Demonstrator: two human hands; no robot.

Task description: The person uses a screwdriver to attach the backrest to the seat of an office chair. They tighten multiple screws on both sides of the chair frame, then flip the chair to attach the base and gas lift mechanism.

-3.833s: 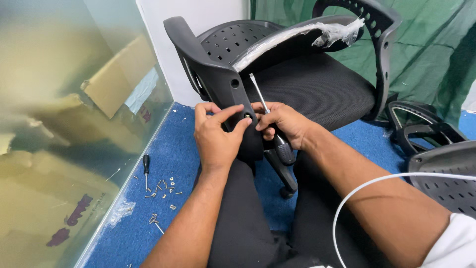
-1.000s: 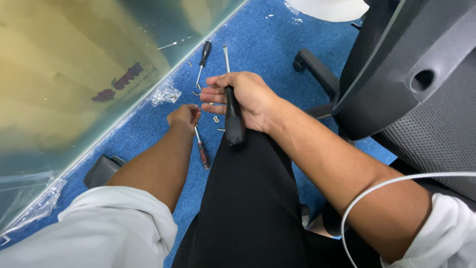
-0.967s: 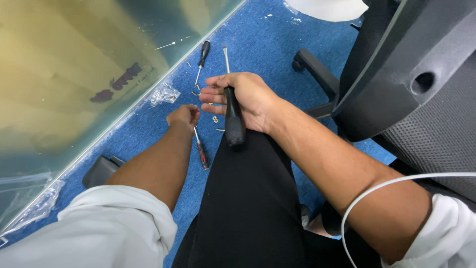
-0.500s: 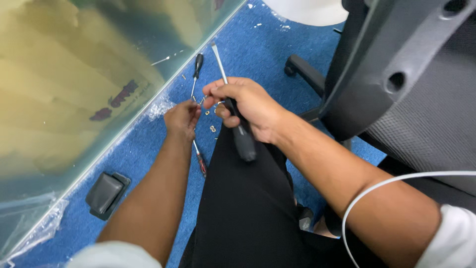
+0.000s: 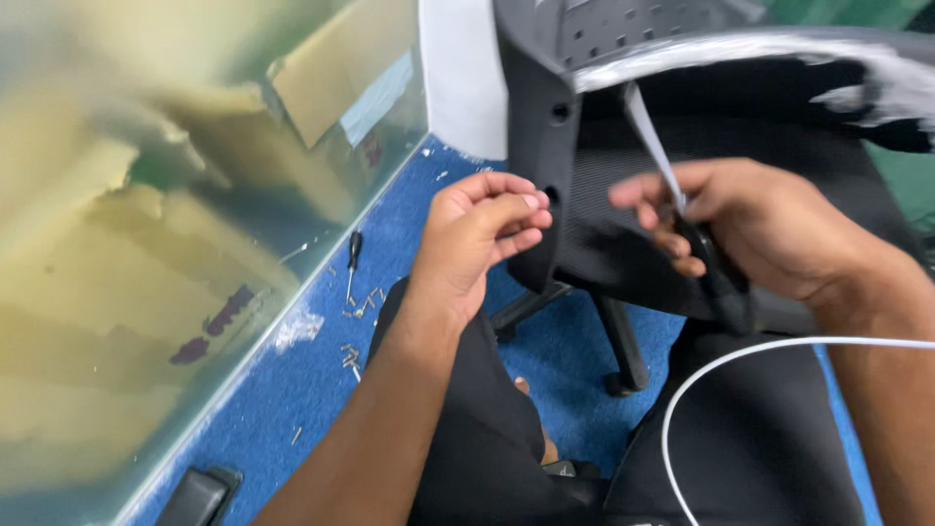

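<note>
My left hand [image 5: 477,239] is raised in front of a black office chair, fingertips pinched together just left of a screw hole [image 5: 551,195] in the chair's black plastic arm piece [image 5: 531,127]. I cannot make out anything between the fingers. My right hand [image 5: 779,234] grips a screwdriver [image 5: 719,278] by its black handle. Its metal shaft points up and left across the mesh seat back [image 5: 623,214]. The two hands are about a hand's width apart.
Blue carpet [image 5: 321,399] holds several loose screws [image 5: 360,307] and a second small screwdriver [image 5: 354,251] beside a glass partition [image 5: 146,244]. The chair's base leg and castor [image 5: 618,375] stand by my black-trousered legs. A white cable [image 5: 701,390] crosses my lap; a black object [image 5: 195,497] lies lower left.
Both hands rose from the floor beside the loose screws to the chair arm. The left hand now pinches at the screw hole; the right still holds the screwdriver, shaft now up.
</note>
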